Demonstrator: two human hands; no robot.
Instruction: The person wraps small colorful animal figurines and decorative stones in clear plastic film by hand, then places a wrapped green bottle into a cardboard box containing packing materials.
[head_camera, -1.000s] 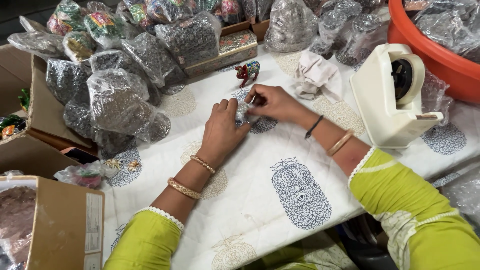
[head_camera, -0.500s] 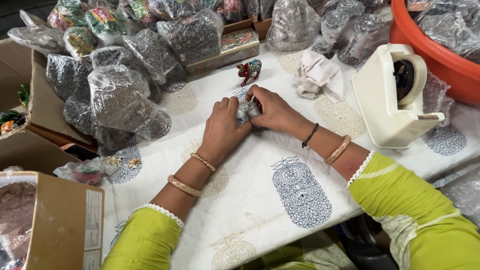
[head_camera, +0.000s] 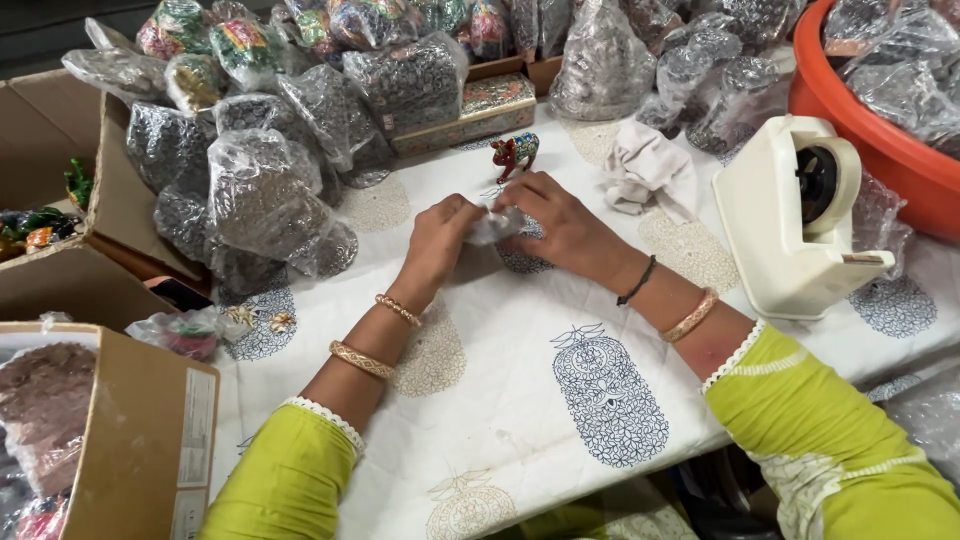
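We pinch a small plastic-wrapped packet (head_camera: 495, 224) between our left hand (head_camera: 437, 240) and right hand (head_camera: 560, 222), fingers curled closed on it, just above the bench (head_camera: 520, 400) near a painted animal figurine (head_camera: 514, 153).

crinkly glossy plastic wrap (head_camera: 497, 224); matt printed cotton tablecloth (head_camera: 520, 380)

At the right of the frame we see a cream tape dispenser (head_camera: 790, 225) on the printed white cloth (head_camera: 520, 400), with an orange tub (head_camera: 870, 130) behind it. Upper centre stands a small painted animal figurine (head_camera: 514, 153) — a crumpled rag (head_camera: 648, 170) beside it. Plastic-wrapped bundles (head_camera: 270, 190) crowd the upper left — cardboard boxes (head_camera: 130, 420) fill the left edge.
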